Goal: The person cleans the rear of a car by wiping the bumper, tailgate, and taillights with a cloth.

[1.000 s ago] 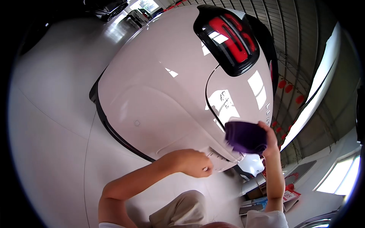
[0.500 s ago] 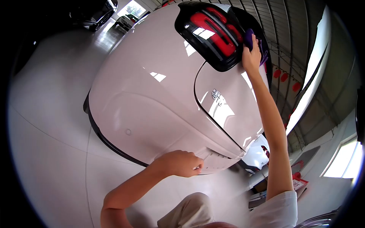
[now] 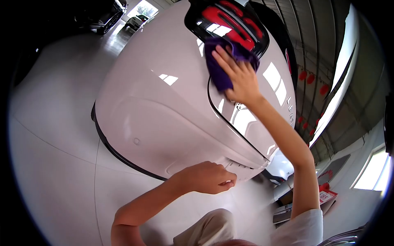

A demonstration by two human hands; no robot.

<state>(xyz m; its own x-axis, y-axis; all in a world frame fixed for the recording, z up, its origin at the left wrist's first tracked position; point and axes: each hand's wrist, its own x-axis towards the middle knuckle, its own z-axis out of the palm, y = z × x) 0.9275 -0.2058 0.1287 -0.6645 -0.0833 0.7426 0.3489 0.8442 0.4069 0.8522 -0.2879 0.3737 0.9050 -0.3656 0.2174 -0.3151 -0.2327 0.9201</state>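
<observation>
My right hand (image 3: 241,80) presses a purple cloth (image 3: 219,69) flat against the car, its fingers spread over the fabric. The cloth covers the lower edge of the black and red tail light (image 3: 227,24) and the top of the curved panel seam. Near the bumper, my left hand (image 3: 213,177) is curled, held low beside the light pink car body (image 3: 156,119); whether anything is inside its fingers is hidden.
A dark car (image 3: 107,18) stands at the upper left, and a white car (image 3: 281,166) is beyond the bumper. Red lanterns (image 3: 310,78) hang at the right. Boxes and a red-and-white sign (image 3: 326,196) are at lower right.
My right hand has moved with the cloth from near the bumper, up to the tail light's right edge, then left and down to its lower edge. My left hand remains curled low.
</observation>
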